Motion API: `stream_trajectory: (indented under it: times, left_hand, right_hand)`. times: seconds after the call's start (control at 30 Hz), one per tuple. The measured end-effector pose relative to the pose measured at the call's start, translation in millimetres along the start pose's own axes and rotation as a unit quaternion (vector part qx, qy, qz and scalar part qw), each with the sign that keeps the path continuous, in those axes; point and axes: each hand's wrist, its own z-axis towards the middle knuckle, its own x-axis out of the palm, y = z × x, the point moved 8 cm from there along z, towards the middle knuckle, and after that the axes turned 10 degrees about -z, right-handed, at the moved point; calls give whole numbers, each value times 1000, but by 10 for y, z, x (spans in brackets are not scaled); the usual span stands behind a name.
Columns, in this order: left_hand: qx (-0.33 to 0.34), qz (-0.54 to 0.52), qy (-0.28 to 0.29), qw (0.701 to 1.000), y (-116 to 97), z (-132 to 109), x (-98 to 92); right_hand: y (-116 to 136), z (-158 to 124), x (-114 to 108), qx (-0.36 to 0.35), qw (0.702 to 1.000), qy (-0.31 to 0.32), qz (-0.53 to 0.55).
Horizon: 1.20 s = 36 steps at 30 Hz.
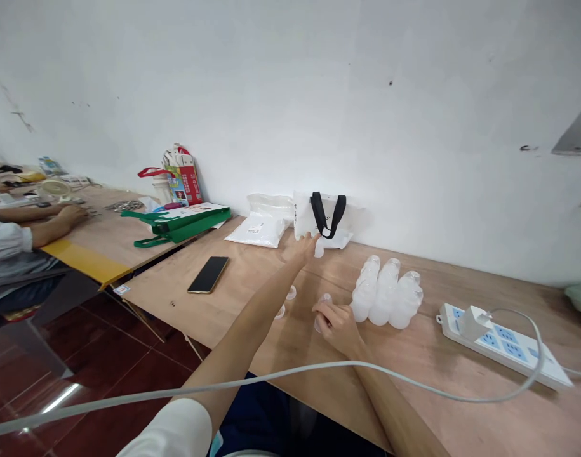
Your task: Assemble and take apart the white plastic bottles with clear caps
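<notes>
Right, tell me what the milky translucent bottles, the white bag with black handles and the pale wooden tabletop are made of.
The milky translucent bottles look like plastic: light passes through their cloudy walls. The white bag seems matte plastic or non-woven fabric; hard to tell. Its black handles look like woven strap. The pale wooden tabletop looks like unpainted plywood, with visible grain.

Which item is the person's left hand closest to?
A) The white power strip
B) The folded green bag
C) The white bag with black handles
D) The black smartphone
C: the left hand stretches across the table, its fingertips at the lower edge of the white bag with black handles.
</notes>
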Motion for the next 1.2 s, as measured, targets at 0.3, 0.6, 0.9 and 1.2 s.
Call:
stream_trajectory:
  times: [0.3,0.6,0.9,1.2]
  left_hand:
    - [-31,-50,25,998,41,52,-21]
    - [-75,-179,164,967,249,63,72]
    - [-45,-258,267,927,323,-225,-44]
    - [147,-175,313,922,-119,-446,-25]
  right_hand:
    - [-16,-19,34,4,1000,12,-11]
    - [-1,-16,39,-10,1000,4,-14]
    - [-89,-35,7,9,1000,-12,-26]
    - [-128,-58,-21,10,1000,-22,-14]
